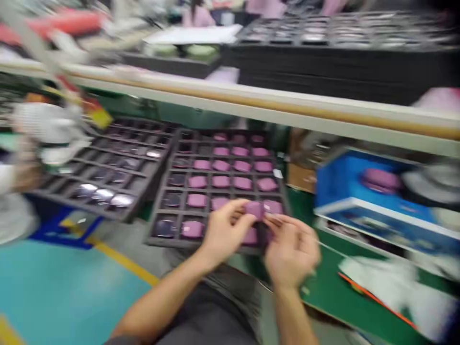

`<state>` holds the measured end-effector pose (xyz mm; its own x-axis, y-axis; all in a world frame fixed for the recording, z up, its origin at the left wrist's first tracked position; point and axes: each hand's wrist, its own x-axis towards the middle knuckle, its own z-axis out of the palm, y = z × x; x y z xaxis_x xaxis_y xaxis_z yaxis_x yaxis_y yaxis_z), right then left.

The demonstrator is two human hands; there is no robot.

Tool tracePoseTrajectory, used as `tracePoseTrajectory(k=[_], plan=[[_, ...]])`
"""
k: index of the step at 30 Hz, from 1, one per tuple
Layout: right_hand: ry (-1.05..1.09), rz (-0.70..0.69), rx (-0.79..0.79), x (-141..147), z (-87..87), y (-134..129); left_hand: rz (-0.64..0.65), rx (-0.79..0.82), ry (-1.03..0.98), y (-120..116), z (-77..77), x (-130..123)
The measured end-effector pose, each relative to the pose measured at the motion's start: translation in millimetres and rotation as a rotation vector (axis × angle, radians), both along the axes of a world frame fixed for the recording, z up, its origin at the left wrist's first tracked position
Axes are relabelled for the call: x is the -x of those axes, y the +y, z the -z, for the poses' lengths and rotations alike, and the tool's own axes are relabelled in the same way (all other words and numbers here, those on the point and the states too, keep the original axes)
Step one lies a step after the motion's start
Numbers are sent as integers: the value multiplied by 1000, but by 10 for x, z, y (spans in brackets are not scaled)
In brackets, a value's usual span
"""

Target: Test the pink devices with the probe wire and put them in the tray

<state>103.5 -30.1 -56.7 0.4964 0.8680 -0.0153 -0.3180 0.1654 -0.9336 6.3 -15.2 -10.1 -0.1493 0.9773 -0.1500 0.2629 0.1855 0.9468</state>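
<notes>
The step in hand looked to be close handling of 1 glossy purple piece (253,209), raised over the near right part of a dark compartment tray (230,244). The left hand (226,227) pinched that piece between thumb and forefinger. The right hand (293,247) was curled, its fingertips bunched at the piece's right edge; I could not tell, through the blur, whether they gripped it too.

Below, more purple pieces (192,229) lay mostly 1 to a compartment, with dark pieces (166,228) along the left column. A second tray (140,196) stood just beside it on the left, holding dark, shining pieces (122,200). To the right, a blue box (332,184) and a white cloth-like bundle (381,282) sat by the green tabletop (323,282).

As I judged it, the next move called for a light hold by the edges, clear of the dividers and neighbouring pieces.
</notes>
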Motion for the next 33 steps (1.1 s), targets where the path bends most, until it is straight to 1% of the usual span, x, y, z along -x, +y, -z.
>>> tracePoseTrajectory(k=[1, 2, 3, 5, 7, 9, 11, 13, 19, 24, 33], plan=[[-19, 50, 12, -93, 61, -6, 26, 4, 2, 83, 17, 23], [-21, 59, 13, -148, 114, 2, 42, 0, 1, 151, 41, 35], [-21, 61, 4, -175, 155, 20, 61, 3, -3, 192, 58, 37], [-14, 35, -21, -174, 197, 52, 87, 14, -10, 199, 59, 17], [-5, 27, -43, -151, 194, 64, 77, 19, -29, 158, 33, -13], [19, 18, -54, -141, 179, 60, 32, 8, -70, 132, 13, -30], [33, 11, -52, -149, 171, 53, -17, -12, -119, 136, 11, -30], [32, -4, -43, -163, 168, 49, -38, -21, -140, 154, 21, -20], [51, -48, -31, -176, 148, 59, -45, -17, -133, 144, 56, -21], [62, -68, -37, -188, 139, 62, -25, -12, -132, 111, 46, -57], [44, -73, -18, -203, 136, 51, -18, -18, -99, 121, 36, -69]])
